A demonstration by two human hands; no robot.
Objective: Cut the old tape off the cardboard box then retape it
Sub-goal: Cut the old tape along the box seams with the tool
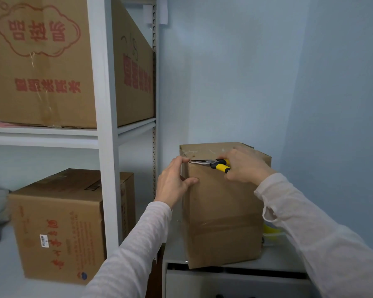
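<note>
At rectangular cardboard box, yellow-handled pliers

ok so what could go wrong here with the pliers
1. The pliers point at the left hand, which grips the box corner right beside their tip; a slip of the right hand could jab it.
2. The box stands tall at the front edge of the cabinet; a hard tug might tip it off.

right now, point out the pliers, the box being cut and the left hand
pliers (210,163), head view, on the pivot
cardboard box (222,207), head view, on its front face
left hand (174,182), head view, on its back
</note>
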